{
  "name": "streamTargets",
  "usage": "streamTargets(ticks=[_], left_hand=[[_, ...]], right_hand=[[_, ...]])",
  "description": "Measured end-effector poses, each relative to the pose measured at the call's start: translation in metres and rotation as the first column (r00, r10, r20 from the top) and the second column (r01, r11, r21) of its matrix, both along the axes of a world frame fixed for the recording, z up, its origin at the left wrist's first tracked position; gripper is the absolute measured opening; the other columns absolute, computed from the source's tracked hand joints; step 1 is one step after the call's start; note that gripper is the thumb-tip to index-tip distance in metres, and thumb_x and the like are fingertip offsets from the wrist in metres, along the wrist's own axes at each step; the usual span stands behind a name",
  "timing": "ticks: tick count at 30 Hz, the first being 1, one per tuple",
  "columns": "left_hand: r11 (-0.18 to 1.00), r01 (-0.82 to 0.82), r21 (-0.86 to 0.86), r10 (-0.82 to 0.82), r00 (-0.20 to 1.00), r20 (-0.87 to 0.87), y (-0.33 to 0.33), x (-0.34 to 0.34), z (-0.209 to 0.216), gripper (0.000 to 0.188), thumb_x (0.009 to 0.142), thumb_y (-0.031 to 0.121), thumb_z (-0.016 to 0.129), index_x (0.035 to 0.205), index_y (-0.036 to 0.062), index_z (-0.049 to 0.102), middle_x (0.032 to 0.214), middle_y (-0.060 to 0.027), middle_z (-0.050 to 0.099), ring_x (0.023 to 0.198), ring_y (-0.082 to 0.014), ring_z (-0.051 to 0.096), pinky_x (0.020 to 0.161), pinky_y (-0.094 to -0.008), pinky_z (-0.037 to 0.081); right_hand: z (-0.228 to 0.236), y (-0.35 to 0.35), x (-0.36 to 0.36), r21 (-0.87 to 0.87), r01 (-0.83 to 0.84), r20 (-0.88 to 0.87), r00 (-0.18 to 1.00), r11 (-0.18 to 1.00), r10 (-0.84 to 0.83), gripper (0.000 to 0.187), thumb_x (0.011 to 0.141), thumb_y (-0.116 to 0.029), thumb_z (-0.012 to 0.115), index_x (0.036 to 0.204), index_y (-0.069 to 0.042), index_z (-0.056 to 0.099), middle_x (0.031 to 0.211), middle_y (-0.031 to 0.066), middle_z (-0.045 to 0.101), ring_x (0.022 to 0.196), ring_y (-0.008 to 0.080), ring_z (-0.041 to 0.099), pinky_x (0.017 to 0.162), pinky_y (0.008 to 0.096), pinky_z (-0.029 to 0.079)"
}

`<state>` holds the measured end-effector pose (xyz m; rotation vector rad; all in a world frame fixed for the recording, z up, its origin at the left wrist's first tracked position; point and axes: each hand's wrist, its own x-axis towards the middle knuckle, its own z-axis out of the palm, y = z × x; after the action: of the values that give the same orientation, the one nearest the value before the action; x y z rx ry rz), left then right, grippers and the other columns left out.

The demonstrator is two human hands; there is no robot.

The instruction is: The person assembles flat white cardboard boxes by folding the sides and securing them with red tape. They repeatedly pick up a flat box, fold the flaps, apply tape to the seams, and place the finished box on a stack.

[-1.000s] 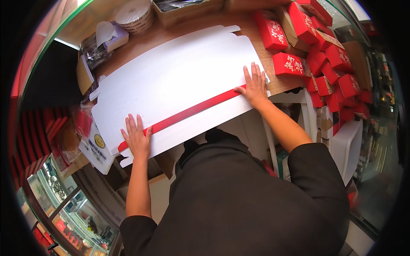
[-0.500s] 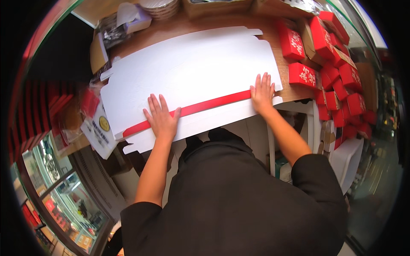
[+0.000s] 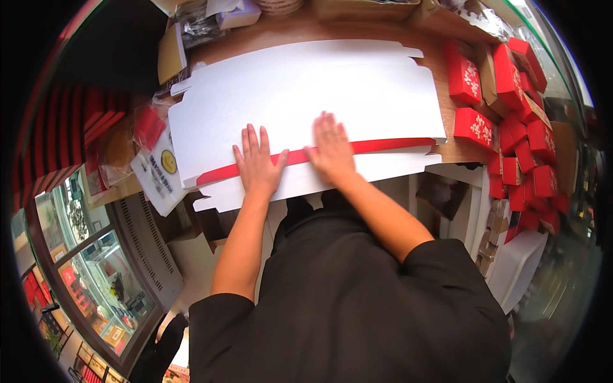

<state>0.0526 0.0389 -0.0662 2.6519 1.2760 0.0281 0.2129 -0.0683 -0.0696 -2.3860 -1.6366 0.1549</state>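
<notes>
Wooden tabletop (image 3: pixel 300 29), red boxes (image 3: pixel 513 133), white cardboard (image 3: pixel 287 86) under left hand (image 3: pixel 258 168) and right hand (image 3: pixel 334 155), fingers (image 3: pixel 253 139) straight, empty

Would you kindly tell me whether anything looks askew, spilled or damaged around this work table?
The red boxes heaped at the right look untidy: they lie tilted at differing angles rather than squarely stacked. The white sheet with its red strip shows no obvious damage, and no spill is visible.
</notes>
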Motion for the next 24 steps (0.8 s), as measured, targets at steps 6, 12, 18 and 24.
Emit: streamTargets(ticks=[6, 12, 18, 24], left_hand=[[0.999, -0.031, -0.029, 0.029, 0.998, -0.047, -0.003, -0.002, 0.004, 0.082, 0.09, 0.059, 0.046, 0.151, 0.0086, 0.025, 0.159, -0.0141, 0.013, 0.148, -0.0253, 0.009, 0.118, -0.0496, 0.005], [0.997, -0.036, -0.064, 0.033, 0.999, -0.041, -0.001, 0.001, 0.011, 0.084, 0.09, 0.063, 0.044, 0.151, 0.008, 0.025, 0.159, -0.0143, 0.014, 0.148, -0.0253, 0.009, 0.118, -0.0494, 0.005], [0.995, -0.096, 0.04, 0.097, 0.995, -0.033, 0.034, -0.049, 0.005, 0.078, 0.093, 0.058, 0.044, 0.151, 0.0086, 0.025, 0.159, -0.0143, 0.014, 0.148, -0.0273, 0.009, 0.118, -0.0498, 0.007], [0.994, -0.111, -0.01, 0.109, 0.99, -0.093, 0.037, -0.055, 0.016, 0.076, 0.091, 0.055, 0.049, 0.15, 0.0118, 0.029, 0.159, -0.0144, 0.015, 0.148, -0.027, 0.01, 0.117, -0.0526, 0.006]], right_hand=[[0.001, -0.048, 0.093, -0.183, 0.248, 0.147, 0.964, 0.951, -0.223, 0.075, 0.098, -0.049, 0.034, 0.152, -0.003, 0.01, 0.16, 0.0159, 0.005, 0.149, 0.0266, 0.001, 0.12, 0.041, 0.002], [0.002, -0.07, 0.125, -0.131, 0.325, 0.177, 0.937, 0.936, -0.301, 0.079, 0.093, -0.05, 0.046, 0.152, -0.005, 0.017, 0.158, 0.0205, 0.009, 0.148, 0.0328, 0.006, 0.119, 0.0437, 0.004], [0.001, -0.069, 0.126, -0.132, 0.323, 0.174, 0.938, 0.937, -0.298, 0.078, 0.093, -0.05, 0.048, 0.152, -0.006, 0.02, 0.158, 0.0203, 0.012, 0.147, 0.0326, 0.008, 0.119, 0.0448, 0.006], [0.004, -0.078, 0.145, -0.094, 0.195, 0.145, 0.973, 0.976, -0.181, 0.07, 0.094, -0.048, 0.05, 0.15, -0.011, 0.029, 0.157, 0.0204, 0.014, 0.147, 0.0334, 0.011, 0.117, 0.0473, 0.01]])
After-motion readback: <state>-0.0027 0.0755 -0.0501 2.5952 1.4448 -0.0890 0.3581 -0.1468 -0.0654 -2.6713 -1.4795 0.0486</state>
